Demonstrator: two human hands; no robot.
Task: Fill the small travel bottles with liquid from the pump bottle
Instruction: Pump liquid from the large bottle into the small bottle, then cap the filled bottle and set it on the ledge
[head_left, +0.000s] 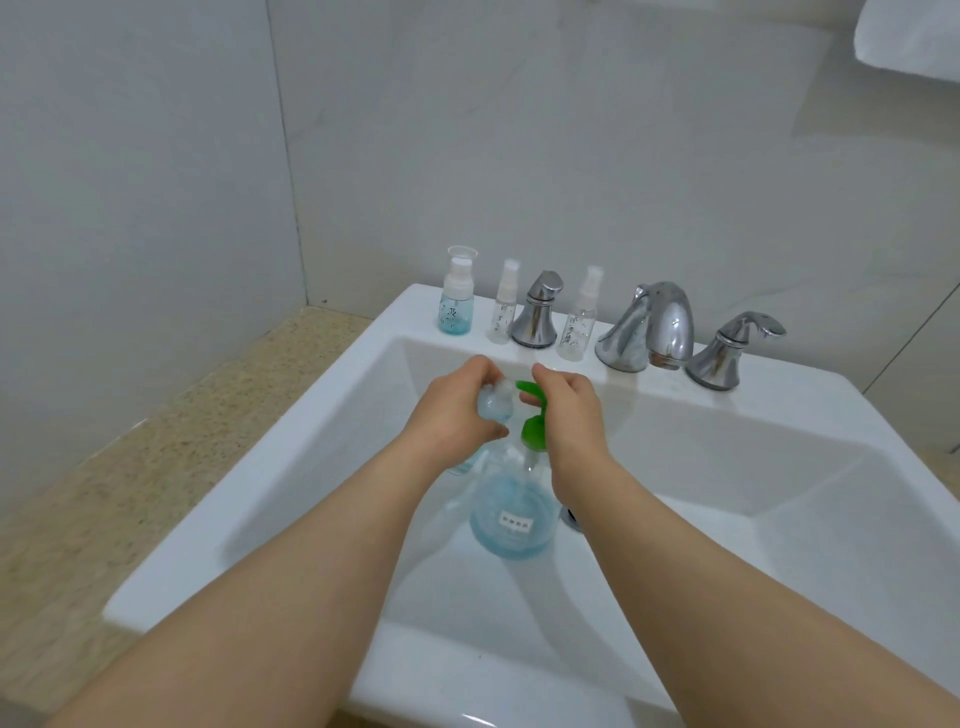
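Viewpoint: head-worn wide-angle camera, above the sink (332, 415).
Direction: forward and down, toward the tiled wall (519, 156).
Distance: close, at arm's reach.

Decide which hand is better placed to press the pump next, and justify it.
Right. The right hand already rests on the green pump head, while the left hand holds a small travel bottle at its spout.

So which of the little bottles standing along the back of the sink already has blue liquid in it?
The leftmost bottle, the wider one left of the left tap handle. The two slim spray bottles beside that handle look clear.
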